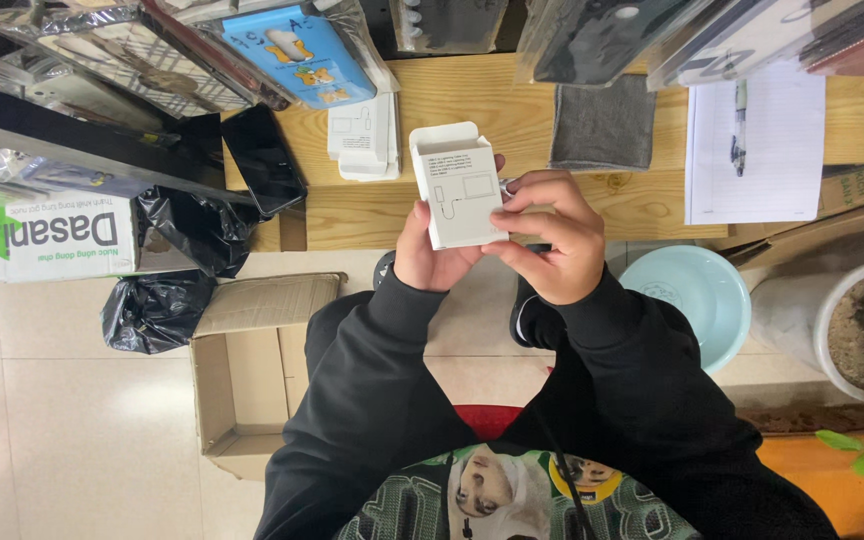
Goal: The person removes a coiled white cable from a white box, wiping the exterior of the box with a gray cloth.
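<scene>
My left hand (430,255) holds the small white box (457,192) from below, fingers closed around it. My right hand (550,235) pinches its right edge. The box is above the edge of the wooden surface (512,110), its top flap open.

White box (457,190), black sleeves (372,370), pale wooden table (512,110), grey cloth (604,125), mint-green bowl (697,295).

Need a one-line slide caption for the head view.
Both hands, left and right, hold a small white box above a wooden desk.
</scene>
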